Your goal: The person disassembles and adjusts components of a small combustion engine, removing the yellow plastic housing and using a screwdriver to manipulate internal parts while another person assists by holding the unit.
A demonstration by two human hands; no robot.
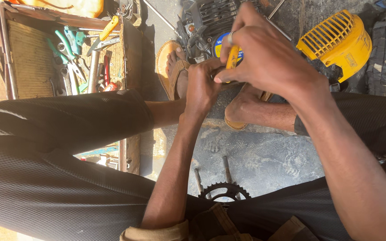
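Right grip [260, 53] on yellow-handled screwdriver [232, 57]

Ahead of my grip, the small engine [211, 22] blocks forward travel. The yellow vented cover [338, 40] closes off the right side. My sandalled feet [175, 71] sit directly beneath my hands. The open toolbox [63, 58] borders the left. Bare concrete floor [264, 156] between my knees stays passable down to the toothed sprocket [224, 191].
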